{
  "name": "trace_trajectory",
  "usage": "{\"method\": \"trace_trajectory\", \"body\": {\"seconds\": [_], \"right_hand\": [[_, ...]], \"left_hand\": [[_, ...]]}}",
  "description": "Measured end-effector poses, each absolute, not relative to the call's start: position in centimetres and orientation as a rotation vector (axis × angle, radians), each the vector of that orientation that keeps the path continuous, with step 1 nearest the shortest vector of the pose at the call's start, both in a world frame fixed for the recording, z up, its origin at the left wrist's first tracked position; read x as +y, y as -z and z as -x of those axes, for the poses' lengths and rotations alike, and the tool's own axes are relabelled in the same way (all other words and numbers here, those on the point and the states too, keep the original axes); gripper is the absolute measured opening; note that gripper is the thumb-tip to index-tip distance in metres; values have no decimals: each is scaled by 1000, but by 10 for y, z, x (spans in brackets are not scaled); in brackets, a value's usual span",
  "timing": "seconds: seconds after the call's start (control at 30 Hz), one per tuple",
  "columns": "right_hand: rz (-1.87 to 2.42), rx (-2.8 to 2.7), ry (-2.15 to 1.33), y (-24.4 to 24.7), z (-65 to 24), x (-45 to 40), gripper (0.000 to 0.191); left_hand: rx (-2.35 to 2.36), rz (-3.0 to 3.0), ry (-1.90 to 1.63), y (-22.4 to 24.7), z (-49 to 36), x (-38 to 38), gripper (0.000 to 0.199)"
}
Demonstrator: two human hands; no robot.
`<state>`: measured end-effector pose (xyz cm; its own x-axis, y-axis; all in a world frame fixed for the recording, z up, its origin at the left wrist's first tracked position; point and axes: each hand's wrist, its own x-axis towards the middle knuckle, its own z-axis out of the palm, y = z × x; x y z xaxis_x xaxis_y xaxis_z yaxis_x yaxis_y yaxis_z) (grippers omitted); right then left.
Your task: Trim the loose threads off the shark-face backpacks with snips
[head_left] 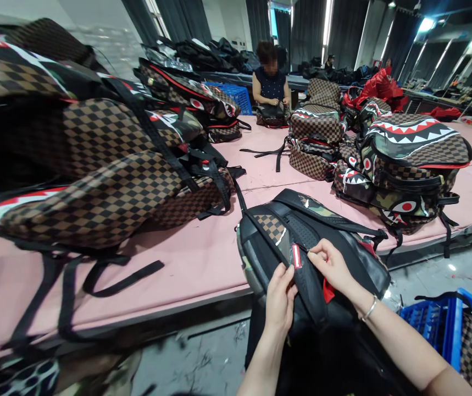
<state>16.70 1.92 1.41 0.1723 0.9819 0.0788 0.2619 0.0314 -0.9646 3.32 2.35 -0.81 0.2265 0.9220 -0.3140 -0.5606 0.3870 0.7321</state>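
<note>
A black backpack (256,247) with checkered and camouflage patches lies at the table's front edge, its strap side facing up. My left hand (280,297) is closed on the edge of a padded shoulder strap (312,297), just beside a red and white label (296,256). Thumb and fingers of my right hand (331,267) are pinched together right of the label, over the back panel; what they hold is too small to make out. A bit of red fabric (328,290) shows below my right hand.
Piled checkered backpacks (107,181) fill the left of the pink table (203,258). More shark-mouth backpacks (417,159) stand at the right. A co-worker (269,82) handles a bag across the table. Blue crates (437,324) sit on the floor at lower right.
</note>
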Motion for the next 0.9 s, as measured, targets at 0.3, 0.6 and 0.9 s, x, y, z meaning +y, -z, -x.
{"method": "trace_trajectory", "body": {"seconds": [0.3,0.6,0.9], "right_hand": [[1228,-1477,-1117,-30,-198,39,23],[1166,-1718,-1163,-40,-188,61,21],[1171,-1719,-1106,-33,-187,59,18]], "left_hand": [[738,-592,-1041,-7,-6,21,46],[700,-570,-1074,-9,13,19,47],[687,-543,-1057,0,17,21,47]]}}
